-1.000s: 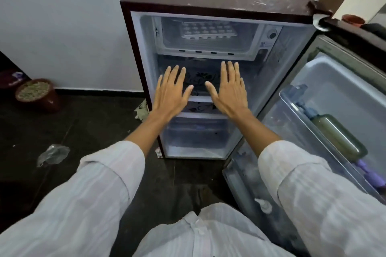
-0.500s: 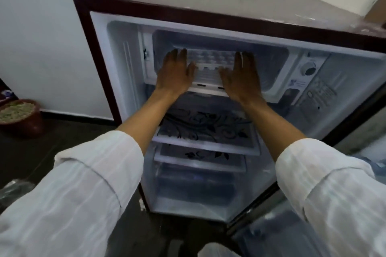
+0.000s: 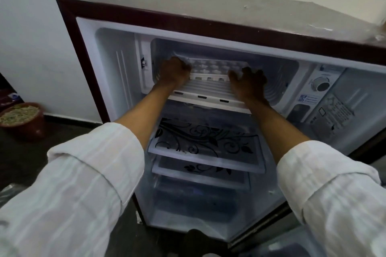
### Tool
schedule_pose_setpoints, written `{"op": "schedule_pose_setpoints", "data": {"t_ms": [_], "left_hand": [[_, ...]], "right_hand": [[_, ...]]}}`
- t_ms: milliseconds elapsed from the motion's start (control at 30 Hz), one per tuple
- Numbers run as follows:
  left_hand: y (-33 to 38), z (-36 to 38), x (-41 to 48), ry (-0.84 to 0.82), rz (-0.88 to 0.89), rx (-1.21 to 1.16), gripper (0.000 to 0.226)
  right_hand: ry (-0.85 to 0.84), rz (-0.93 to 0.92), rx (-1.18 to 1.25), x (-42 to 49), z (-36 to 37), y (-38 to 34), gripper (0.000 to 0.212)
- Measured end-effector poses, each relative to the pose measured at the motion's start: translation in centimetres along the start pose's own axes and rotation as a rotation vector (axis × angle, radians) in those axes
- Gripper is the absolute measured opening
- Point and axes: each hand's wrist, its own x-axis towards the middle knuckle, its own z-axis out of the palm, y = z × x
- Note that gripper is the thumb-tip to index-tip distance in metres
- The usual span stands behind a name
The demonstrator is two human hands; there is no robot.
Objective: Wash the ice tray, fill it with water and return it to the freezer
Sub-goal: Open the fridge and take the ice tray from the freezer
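Ice tray in freezer, arms outstretched, left hand curled round its left end, right hand opposite, grip unclear

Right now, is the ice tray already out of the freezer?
No, the ice tray lies inside the freezer compartment, with the left hand and right hand at its ends.

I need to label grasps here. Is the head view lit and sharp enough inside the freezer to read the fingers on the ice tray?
Head view: barely; the left hand and right hand are dark near-silhouettes against the pale ice tray, so finger contact is unclear. Head view: the wide-angle lens bows the fridge edges, and the near sleeves are soft.
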Motion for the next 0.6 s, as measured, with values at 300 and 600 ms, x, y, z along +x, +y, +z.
{"op": "schedule_pose_setpoints", "data": {"t_ms": [300,600], "left_hand": [[-0.5,0.5,-1.4,0.176,-0.231,-0.329,0.009],[-0.5,-1.7,-7.1,0.270,-0.336,-0.530,0.017]], "right_hand": [[0.147,-0.001,0.244,-0.5,-0.7,0.5,0.041],[0.271,0.079,0.557,-6.8,-2.8,-0.6,0.025]]}}
